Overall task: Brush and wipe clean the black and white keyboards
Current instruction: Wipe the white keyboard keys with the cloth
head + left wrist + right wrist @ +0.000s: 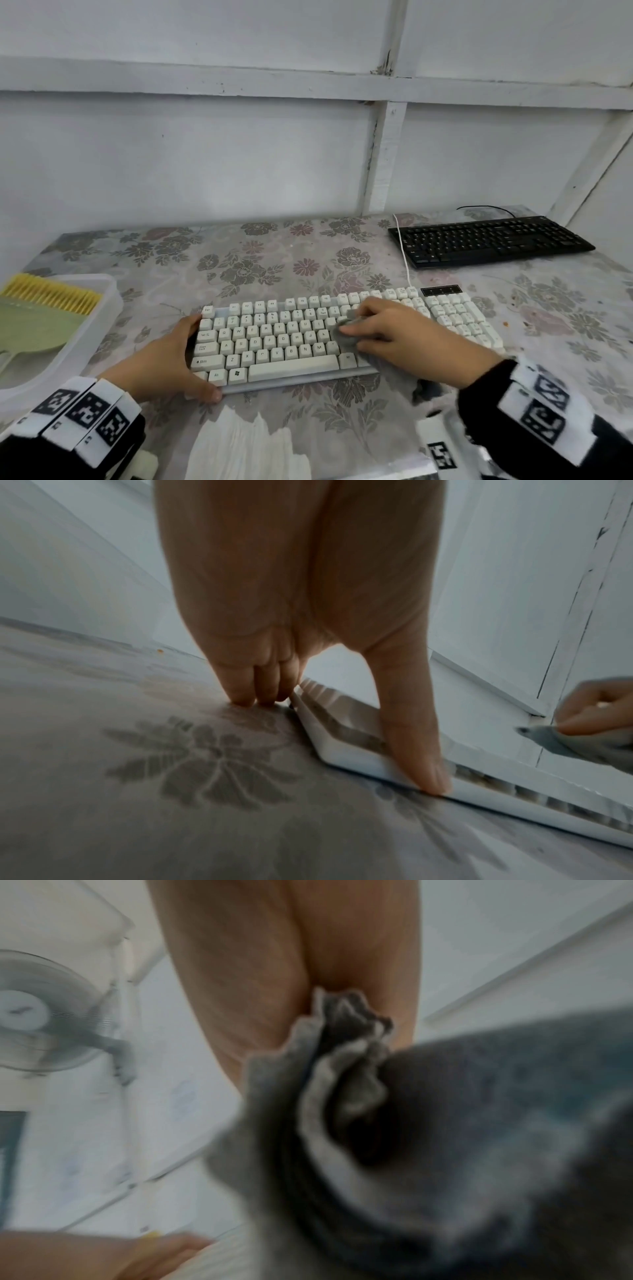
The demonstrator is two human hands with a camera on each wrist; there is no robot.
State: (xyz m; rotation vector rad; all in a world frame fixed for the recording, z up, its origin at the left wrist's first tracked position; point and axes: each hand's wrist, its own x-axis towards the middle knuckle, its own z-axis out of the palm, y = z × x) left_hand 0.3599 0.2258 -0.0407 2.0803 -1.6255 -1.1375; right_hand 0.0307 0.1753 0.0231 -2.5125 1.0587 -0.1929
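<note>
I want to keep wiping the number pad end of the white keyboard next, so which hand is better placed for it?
The right hand. It already holds the grey cloth on the white keyboard, beside the number pad. The left hand steadies the keyboard's far left end.

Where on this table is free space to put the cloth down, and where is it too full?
Free: the floral table behind the white keyboard, between the plastic tray and the black keyboard; also the near edge. Crowded: around the white keyboard, where the left hand and right hand with the grey cloth are.
</note>
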